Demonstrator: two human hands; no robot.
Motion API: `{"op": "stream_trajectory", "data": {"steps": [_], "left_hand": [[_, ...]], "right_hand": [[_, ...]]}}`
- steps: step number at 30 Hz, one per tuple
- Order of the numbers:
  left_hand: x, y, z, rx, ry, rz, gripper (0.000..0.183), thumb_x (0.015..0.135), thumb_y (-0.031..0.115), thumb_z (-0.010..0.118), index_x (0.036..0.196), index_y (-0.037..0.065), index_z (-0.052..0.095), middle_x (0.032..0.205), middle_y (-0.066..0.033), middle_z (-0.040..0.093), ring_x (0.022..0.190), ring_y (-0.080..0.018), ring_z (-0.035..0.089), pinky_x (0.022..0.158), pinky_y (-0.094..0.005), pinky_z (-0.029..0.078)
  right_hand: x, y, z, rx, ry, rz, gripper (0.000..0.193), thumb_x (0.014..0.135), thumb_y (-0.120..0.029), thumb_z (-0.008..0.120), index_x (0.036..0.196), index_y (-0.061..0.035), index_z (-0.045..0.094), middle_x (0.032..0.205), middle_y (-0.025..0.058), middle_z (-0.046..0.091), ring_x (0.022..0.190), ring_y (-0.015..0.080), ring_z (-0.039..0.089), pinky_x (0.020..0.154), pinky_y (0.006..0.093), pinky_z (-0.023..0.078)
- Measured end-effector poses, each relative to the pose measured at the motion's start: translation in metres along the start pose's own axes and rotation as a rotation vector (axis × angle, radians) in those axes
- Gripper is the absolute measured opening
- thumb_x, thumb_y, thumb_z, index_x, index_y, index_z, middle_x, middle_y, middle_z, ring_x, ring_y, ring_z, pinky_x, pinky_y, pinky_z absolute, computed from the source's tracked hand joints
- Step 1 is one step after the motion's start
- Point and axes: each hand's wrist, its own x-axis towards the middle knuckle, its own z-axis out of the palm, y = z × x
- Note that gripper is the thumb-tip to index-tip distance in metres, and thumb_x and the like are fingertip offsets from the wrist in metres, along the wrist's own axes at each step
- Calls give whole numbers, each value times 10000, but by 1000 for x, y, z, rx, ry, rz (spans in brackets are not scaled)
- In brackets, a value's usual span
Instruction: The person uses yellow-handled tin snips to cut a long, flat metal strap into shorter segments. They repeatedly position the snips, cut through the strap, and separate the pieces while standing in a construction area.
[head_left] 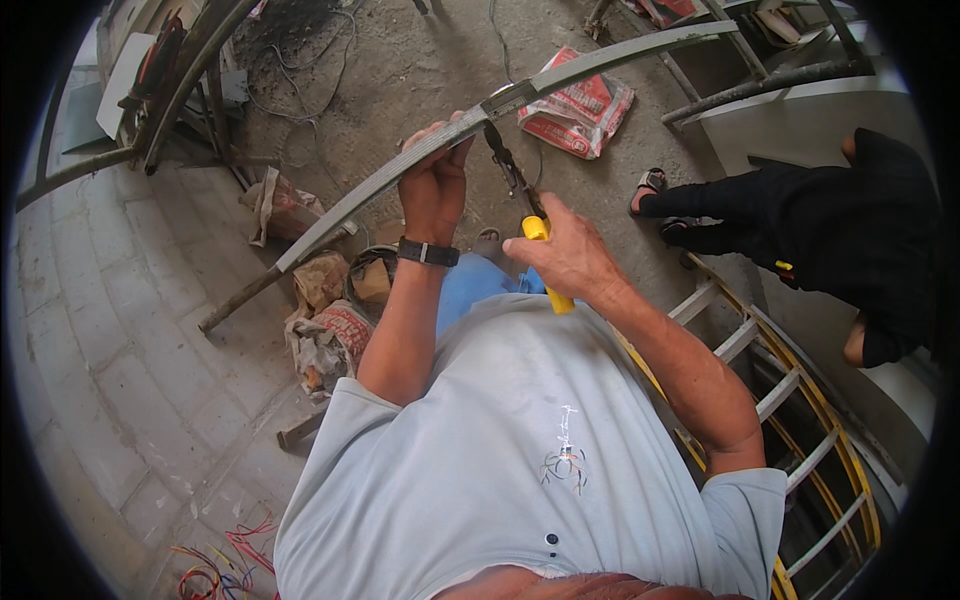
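Observation:
A long, light grey metal channel (620,59) runs slantwise in front of me, with a darker joint or overlap near its middle. My left hand (434,190), a black band on its wrist, grips the channel from below just left of that joint; its fingertips are partly hidden behind the metal. In my right hand (572,252) is a plier-like hand tool (511,166) with yellow handles and dark, narrow jaws. The jaw end meets the lower edge of the channel beside the joint. Whether the jaws bite the metal cannot be made out.
A yellow-railed ladder (770,395) leans close on my right. Another person in black clothes (790,225) stands beyond it. Red-and-white bags (580,105), crumpled sacks (335,335) and loose cables (320,118) lie on the floor. Metal frames (205,70) stand upper left; coloured wires (225,570) lie lower left.

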Motion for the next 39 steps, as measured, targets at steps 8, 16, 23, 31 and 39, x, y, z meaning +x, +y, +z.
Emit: {"op": "stream_trajectory", "data": {"steps": [8,16,23,31,39], "left_hand": [[0,2,4,15,19,-46,151,904,-77,684,999,40,701,1182,-105,756,1367,-336,621,1247,-525,469],[1,-4,2,-10,5,-32,146,926,-52,673,1049,10,719,1175,-145,753,1325,-372,651,1200,-537,515],[-6,-34,-17,9,129,-66,101,952,-26,645,1019,-13,719,1146,-153,754,1257,-355,695,1146,-508,565],[-5,-93,-68,65,320,-186,63,956,24,671,999,11,715,1110,-147,760,1170,-318,727,1117,-507,579],[-51,-179,-181,63,444,-347,84,995,74,662,1023,12,712,1110,-153,751,1167,-324,718,1135,-539,556]], "right_hand": [[1,3,0,20,19,-5,676,832,-412,769,1297,35,566,1116,308,725,1085,465,712,968,522,546],[8,16,6,37,63,-54,676,834,-368,769,1319,54,560,1106,317,722,1084,454,716,960,519,548],[34,45,5,70,25,14,630,813,-311,747,1288,74,597,997,231,679,926,304,669,833,438,536],[77,108,22,71,42,60,586,797,-268,748,1257,70,615,1038,254,697,967,350,684,847,453,537],[120,223,83,85,36,245,576,802,-259,752,1276,44,628,1135,287,718,1099,433,695,913,479,541]]}}
